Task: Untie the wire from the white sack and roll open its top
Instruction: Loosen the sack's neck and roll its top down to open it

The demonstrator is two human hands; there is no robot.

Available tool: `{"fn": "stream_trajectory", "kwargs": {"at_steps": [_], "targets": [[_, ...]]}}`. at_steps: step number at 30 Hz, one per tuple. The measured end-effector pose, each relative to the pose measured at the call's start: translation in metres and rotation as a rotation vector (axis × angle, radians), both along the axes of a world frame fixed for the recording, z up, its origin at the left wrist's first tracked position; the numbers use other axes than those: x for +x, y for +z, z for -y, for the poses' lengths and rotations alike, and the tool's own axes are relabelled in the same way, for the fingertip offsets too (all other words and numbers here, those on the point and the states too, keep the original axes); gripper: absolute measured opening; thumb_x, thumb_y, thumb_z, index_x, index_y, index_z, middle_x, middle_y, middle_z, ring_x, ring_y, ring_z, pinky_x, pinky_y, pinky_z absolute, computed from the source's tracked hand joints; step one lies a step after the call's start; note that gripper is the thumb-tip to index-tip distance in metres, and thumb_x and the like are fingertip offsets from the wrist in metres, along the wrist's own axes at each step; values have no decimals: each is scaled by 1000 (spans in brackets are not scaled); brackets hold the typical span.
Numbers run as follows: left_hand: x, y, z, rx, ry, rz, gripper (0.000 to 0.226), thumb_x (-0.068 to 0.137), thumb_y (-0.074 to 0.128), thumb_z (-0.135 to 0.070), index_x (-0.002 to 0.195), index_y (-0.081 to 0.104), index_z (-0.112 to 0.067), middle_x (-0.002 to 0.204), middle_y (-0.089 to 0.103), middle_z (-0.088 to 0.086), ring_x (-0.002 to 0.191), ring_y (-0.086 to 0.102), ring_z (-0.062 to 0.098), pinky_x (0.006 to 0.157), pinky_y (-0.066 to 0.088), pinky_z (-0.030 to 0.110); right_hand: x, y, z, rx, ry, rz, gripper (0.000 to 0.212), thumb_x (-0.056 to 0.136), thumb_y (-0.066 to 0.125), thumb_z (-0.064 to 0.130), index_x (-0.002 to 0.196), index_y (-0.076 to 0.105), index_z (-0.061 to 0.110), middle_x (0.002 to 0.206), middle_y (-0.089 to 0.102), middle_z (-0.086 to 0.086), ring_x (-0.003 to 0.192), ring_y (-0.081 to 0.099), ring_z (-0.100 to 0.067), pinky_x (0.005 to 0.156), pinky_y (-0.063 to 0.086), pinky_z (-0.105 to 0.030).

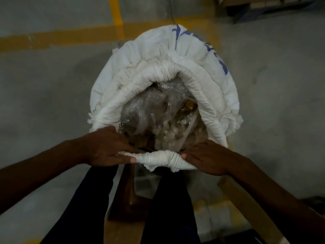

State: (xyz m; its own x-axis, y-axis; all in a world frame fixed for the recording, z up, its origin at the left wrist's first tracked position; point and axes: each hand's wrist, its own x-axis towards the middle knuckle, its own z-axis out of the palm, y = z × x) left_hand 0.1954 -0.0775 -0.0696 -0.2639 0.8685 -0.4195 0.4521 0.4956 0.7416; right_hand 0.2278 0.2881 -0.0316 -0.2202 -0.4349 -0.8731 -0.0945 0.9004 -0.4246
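The white sack with blue print stands on the floor in front of me, its mouth open. Its top is rolled outward into a thick wrinkled rim all the way round. Clear crumpled plastic wrap over pale contents shows inside the opening. My left hand grips the near rim on its left side, thumb along the roll. My right hand grips the same near rim on its right side. No wire is visible anywhere.
Grey concrete floor with yellow painted lines lies behind the sack. My dark trouser legs stand under the sack's near edge, with brown cardboard or boards beside them. A box or shelf sits at the top right.
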Motion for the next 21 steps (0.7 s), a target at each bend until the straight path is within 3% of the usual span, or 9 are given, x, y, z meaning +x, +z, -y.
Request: {"fn": "stream_trajectory", "kwargs": {"at_steps": [1, 3, 5, 7, 9, 12, 15, 21], "targets": [[5, 3, 1, -11, 4, -16, 29, 103, 36, -71, 125, 54, -63, 116, 69, -30, 91, 59, -14, 86, 46, 24, 6, 3, 0, 31, 70, 2, 87, 83, -6, 82, 147, 42, 48, 150, 52, 13, 141, 43, -12, 123, 17, -44], [17, 6, 4, -38, 41, -85, 44, 94, 40, -83, 118, 64, -54, 109, 66, -34, 94, 60, -8, 89, 44, 32, 17, 6, 0, 62, 154, -2, 75, 90, -3, 74, 152, 31, 50, 158, 43, 15, 151, 28, -13, 126, -2, -47], [29, 7, 9, -45, 90, -158, 58, 84, 45, -90, 115, 70, -48, 104, 65, -29, 91, 61, 1, 86, 45, 35, 25, 10, -2, 73, 193, -34, 85, 83, -16, 78, 155, 22, 52, 162, 38, 12, 154, 21, -18, 125, -8, -50], [36, 7, 12, -76, 84, -224, 69, 78, 45, -95, 118, 72, -46, 105, 66, -21, 90, 58, 5, 84, 41, 34, 30, 13, -4, 69, 241, -106, 107, 67, -34, 82, 156, 18, 52, 163, 37, 7, 154, 25, -21, 125, -4, -52], [41, 8, 13, -116, 73, -252, 73, 75, 44, -98, 119, 72, -47, 100, 62, -17, 87, 50, 4, 81, 34, 32, 35, 13, -5, 42, 270, -172, 112, 66, -37, 81, 156, 21, 50, 161, 42, 3, 149, 35, -23, 124, 6, -52], [44, 11, 13, -167, 83, -268, 77, 72, 42, -101, 119, 72, -47, 100, 63, -17, 89, 54, 7, 81, 36, 34, 40, 12, -6, -17, 292, -283, 104, 77, -29, 79, 153, 34, 47, 147, 58, 5, 132, 53, -22, 116, 21, -48], [47, 14, 11, -221, 83, -237, 76, 70, 41, -102, 113, 73, -48, 90, 65, -20, 88, 60, 7, 85, 38, 36, 44, 12, -9, -78, 277, -356, 87, 90, -12, 77, 144, 49, 47, 116, 75, 7, 108, 65, -19, 108, 28, -46], [55, 18, 12, -221, 55, -248, 72, 69, 44, -102, 102, 73, -45, 83, 73, -23, 89, 70, 2, 111, 41, 48, 53, 17, -13, -107, 274, -411, 77, 97, -3, 73, 130, 63, 48, 93, 78, 6, 94, 68, -17, 105, 33, -44]]}}
